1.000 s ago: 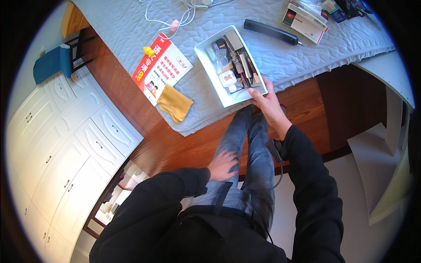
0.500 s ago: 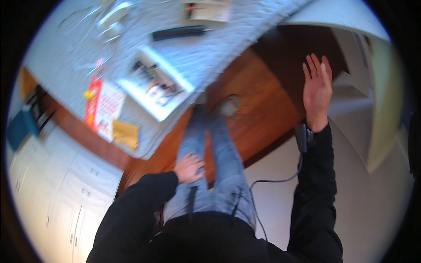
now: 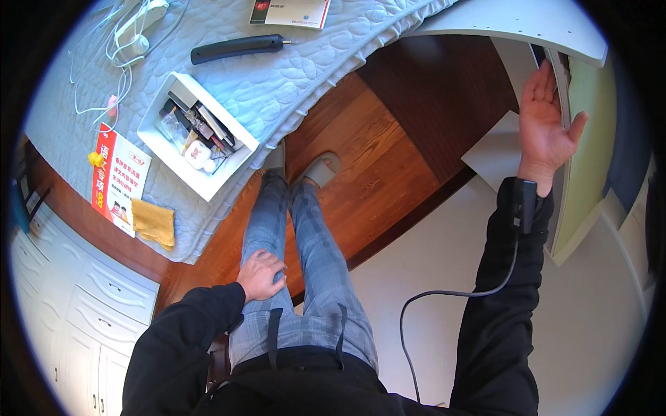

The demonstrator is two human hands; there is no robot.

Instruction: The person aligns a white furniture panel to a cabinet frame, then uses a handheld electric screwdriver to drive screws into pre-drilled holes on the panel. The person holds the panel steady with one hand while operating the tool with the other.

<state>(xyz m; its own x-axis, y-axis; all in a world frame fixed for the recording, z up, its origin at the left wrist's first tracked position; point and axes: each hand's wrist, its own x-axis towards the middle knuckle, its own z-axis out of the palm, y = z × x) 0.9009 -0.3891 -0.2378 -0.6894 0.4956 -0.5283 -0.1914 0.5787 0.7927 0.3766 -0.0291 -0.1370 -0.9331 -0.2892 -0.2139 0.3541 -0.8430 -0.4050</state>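
Observation:
My right hand (image 3: 547, 128) is raised at the right, palm up and thumb spread, holding nothing. Its fingertips are at the edge of an upright white-and-pale-green panel (image 3: 586, 145), beside a narrow dark gap; whether they touch it I cannot tell. My left hand (image 3: 261, 274) lies on my left thigh over grey checked trousers (image 3: 316, 236), fingers loosely laid and empty. A small black device (image 3: 525, 206) with a grey cable is strapped at my right wrist.
A quilted pale-blue cover (image 3: 291, 90) bears an open white box (image 3: 187, 170) of small items, a black slim tool (image 3: 237, 49), a red-and-white booklet (image 3: 121, 182), a yellow cloth (image 3: 153, 223) and a white power strip (image 3: 139, 21). White cabinets (image 3: 114, 291) stand at left.
My right hand has moved right to the panel edge, its thumb now spread. The view has shifted and sharpened. My left hand stays on my thigh.

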